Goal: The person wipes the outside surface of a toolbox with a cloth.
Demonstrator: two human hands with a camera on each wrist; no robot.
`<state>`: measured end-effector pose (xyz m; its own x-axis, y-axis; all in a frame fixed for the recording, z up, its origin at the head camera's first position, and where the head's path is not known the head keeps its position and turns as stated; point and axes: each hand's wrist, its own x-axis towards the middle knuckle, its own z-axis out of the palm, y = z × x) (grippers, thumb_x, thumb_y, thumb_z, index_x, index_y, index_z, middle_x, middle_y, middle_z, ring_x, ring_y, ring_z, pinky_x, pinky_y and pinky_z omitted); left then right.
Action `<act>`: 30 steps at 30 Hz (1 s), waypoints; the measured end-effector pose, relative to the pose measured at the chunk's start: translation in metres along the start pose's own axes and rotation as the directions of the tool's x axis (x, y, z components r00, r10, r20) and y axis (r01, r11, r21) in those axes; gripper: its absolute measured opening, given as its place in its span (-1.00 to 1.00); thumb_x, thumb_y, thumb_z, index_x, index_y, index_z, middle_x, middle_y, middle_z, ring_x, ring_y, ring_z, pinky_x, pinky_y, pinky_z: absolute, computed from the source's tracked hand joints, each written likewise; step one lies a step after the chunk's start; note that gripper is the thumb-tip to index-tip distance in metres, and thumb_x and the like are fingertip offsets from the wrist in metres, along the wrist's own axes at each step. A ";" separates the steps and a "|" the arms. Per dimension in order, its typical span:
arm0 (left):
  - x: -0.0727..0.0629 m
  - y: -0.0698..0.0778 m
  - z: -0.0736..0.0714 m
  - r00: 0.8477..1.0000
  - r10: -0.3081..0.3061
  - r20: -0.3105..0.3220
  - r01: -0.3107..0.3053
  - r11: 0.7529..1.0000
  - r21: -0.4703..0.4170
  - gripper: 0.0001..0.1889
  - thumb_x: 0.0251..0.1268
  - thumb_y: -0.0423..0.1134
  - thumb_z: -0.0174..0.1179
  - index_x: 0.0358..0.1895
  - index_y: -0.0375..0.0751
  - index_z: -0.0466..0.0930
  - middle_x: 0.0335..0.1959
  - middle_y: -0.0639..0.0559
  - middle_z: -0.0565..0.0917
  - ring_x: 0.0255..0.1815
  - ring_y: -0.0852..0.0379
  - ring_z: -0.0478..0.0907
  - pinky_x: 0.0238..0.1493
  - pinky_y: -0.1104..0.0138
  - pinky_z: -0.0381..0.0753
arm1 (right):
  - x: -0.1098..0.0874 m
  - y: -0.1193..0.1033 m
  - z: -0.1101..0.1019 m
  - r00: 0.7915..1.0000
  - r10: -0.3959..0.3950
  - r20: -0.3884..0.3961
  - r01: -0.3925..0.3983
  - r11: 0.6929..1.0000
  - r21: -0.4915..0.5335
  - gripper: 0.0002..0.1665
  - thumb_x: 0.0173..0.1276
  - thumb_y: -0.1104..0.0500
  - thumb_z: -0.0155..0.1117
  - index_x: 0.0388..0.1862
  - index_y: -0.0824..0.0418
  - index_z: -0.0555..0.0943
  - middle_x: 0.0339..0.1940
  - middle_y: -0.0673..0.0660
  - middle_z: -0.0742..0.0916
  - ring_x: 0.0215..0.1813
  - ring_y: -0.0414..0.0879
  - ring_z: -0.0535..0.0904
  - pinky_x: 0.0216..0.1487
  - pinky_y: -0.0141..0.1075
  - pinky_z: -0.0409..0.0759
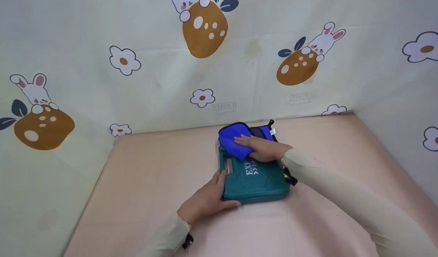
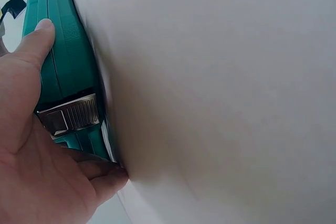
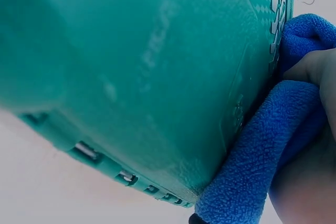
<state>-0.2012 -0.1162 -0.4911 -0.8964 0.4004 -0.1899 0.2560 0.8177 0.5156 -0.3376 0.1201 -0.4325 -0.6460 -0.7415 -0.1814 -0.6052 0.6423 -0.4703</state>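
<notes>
A green plastic tool case [image 1: 254, 184] with white lettering on its lid lies flat on the table. My left hand [image 1: 208, 196] grips its near left corner, the thumb along the near side and the fingers at the left side. The left wrist view shows a metal latch [image 2: 73, 115] between thumb and fingers. On the far part of the lid my right hand [image 1: 263, 148] holds a blue cloth [image 1: 235, 139] with dark edging. In the right wrist view the fleecy cloth bunches around the thumb against the case. The right palm is hidden.
A pale pinkish cover lies over the table [image 1: 151, 171]. Behind and beside it hangs a light curtain [image 1: 158, 89] printed with rabbits, brown fruit and flowers. A black strap end [image 1: 290, 177] shows at the case's right side, by the right sleeve.
</notes>
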 end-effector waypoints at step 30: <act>-0.001 0.004 -0.002 1.000 -0.013 0.015 0.012 1.000 0.015 0.30 0.09 0.57 0.16 0.67 -0.16 -0.28 0.66 -0.18 -0.16 0.55 -0.13 0.12 0.42 0.01 0.24 | -0.028 -0.006 0.006 0.994 -0.108 0.014 0.108 0.994 -0.033 -0.19 0.50 0.42 0.07 0.66 0.14 0.14 0.65 0.11 0.16 0.63 0.10 -0.08 0.51 0.09 -0.03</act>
<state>-0.2000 -0.1147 -0.4872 -0.8943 0.3960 -0.2085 0.2503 0.8287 0.5006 -0.3127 0.1363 -0.4303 -0.5705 -0.8090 -0.1417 -0.6864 0.5644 -0.4586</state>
